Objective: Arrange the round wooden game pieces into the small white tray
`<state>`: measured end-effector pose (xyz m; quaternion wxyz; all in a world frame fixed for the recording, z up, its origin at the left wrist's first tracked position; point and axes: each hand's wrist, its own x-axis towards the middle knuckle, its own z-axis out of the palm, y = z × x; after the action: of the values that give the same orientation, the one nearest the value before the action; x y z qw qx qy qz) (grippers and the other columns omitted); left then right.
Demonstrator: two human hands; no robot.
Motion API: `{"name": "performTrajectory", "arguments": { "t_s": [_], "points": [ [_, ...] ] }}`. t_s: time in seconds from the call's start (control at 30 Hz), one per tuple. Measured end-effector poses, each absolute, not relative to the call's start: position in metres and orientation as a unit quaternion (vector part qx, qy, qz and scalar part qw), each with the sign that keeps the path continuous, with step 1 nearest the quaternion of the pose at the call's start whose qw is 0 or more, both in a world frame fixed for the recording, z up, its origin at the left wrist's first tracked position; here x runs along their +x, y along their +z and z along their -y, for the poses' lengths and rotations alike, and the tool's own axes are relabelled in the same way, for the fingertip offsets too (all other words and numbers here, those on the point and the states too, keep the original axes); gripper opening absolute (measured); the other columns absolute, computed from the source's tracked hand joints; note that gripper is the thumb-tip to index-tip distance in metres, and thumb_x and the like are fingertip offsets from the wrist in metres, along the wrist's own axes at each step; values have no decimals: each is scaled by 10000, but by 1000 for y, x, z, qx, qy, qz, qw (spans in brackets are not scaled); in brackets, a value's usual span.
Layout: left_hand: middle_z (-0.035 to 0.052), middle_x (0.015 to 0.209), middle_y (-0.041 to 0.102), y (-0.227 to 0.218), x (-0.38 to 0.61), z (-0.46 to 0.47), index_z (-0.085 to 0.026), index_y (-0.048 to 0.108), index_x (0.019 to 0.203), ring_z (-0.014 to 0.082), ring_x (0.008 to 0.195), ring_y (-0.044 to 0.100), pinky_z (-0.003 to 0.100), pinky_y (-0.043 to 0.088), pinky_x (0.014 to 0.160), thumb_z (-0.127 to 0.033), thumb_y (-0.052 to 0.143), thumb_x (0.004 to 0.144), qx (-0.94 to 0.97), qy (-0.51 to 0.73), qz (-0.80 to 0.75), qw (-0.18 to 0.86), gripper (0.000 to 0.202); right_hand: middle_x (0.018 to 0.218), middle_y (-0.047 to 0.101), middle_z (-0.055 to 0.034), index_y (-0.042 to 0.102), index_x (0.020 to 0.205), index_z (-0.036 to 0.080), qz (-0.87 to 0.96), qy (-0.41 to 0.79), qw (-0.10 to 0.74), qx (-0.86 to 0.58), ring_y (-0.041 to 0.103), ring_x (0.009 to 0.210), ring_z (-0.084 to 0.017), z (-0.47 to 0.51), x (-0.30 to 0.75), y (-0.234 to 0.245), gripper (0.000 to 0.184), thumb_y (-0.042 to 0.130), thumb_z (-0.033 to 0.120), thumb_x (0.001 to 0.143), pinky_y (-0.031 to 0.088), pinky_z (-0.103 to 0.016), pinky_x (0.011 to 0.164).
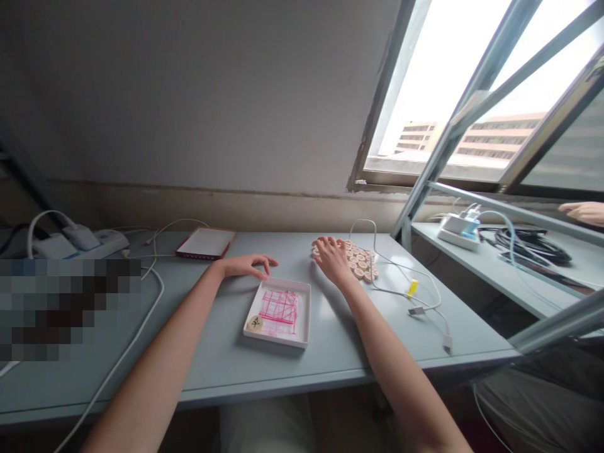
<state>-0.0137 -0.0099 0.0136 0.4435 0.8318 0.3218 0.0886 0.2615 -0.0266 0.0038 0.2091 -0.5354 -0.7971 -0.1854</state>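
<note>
A shallow white box [306, 314] lies on the table, its floor marked with pink grid lines. One round Chinese chess piece [255, 323] with a black character sits in the box's near left corner. My left hand [246, 265] is open at the far left corner, thumb close to the rim; whether it touches cannot be made out. To the right, several wooden Chinese chess pieces [362, 261] are heaped together. My right hand [333, 259] rests over the left side of this heap, fingers spread and slightly bent, hiding some pieces. No piece is visibly gripped.
A dark red box lid [202, 244] with a white inside lies near the wall. White cables [431, 286], one with a yellow tag [413, 288], cross the right side. Power strips stand left [106, 242] and right [460, 231]. Another person's hand [585, 212] shows at far right.
</note>
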Motion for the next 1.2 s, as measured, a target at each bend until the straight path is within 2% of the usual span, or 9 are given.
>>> {"name": "performTrajectory", "arguments": {
  "t_s": [0.13,0.23,0.3,0.43,0.57,0.7,0.87,1.0,1.2],
  "points": [
    [21,1274,440,14,-14,11,-193,603,806,197,1215,344,297,221,1012,-350,625,669,832,95,-320,443,210,978,577,-32,547,974,213,872,57,256,-413,487,911,-172,48,235,20,196,541,251,782,343,-307,807],
    [20,1263,451,15,-14,11,-195,609,818,197,1210,350,298,223,1010,-350,630,663,835,95,-316,440,221,966,585,-3,577,983,227,922,227,182,-254,525,838,-128,71,207,27,245,591,246,739,396,-235,738],
    [25,1256,461,15,-15,11,-193,612,810,199,1202,362,300,232,1003,-344,632,667,837,99,-312,440,210,954,588,-1,602,981,238,937,256,136,-193,533,833,-128,84,191,26,275,620,229,707,406,-227,730],
    [18,1256,469,13,-16,9,-201,619,808,196,1194,372,291,236,997,-343,633,672,838,105,-311,437,198,895,589,-13,635,931,230,945,241,132,-178,534,833,-134,94,175,19,228,619,217,705,408,-241,760],
    [4,1255,470,12,-16,10,-201,622,795,196,1200,363,277,240,994,-360,636,663,836,106,-309,441,208,932,582,-14,602,996,243,942,247,133,-182,531,848,-144,94,176,17,325,651,291,679,417,-257,755],
    [6,1262,462,12,-16,9,-197,618,805,199,1204,357,288,234,1000,-356,630,672,836,103,-309,441,207,932,588,-9,620,932,233,940,266,128,-169,535,839,-142,96,174,18,266,656,245,669,413,-256,771],
    [15,1258,460,9,-16,6,-191,618,809,198,1202,360,288,227,1003,-343,634,671,841,101,-304,437,206,933,592,-13,606,939,219,922,260,184,-221,528,856,-145,83,187,25,229,613,287,720,396,-257,776],
    [10,1266,452,8,-16,5,-197,617,803,193,1203,362,277,233,999,-346,635,669,836,100,-309,443,201,923,579,-38,587,926,220,876,116,252,-394,503,859,-176,56,223,26,227,547,379,768,383,-291,734],
    [24,1273,444,10,-16,8,-198,614,801,203,1211,351,295,246,992,-346,632,665,826,99,-319,454,202,983,544,-87,584,893,201,828,-89,166,-529,433,961,-257,34,264,11,190,539,330,761,330,-377,772]
  ]
}}
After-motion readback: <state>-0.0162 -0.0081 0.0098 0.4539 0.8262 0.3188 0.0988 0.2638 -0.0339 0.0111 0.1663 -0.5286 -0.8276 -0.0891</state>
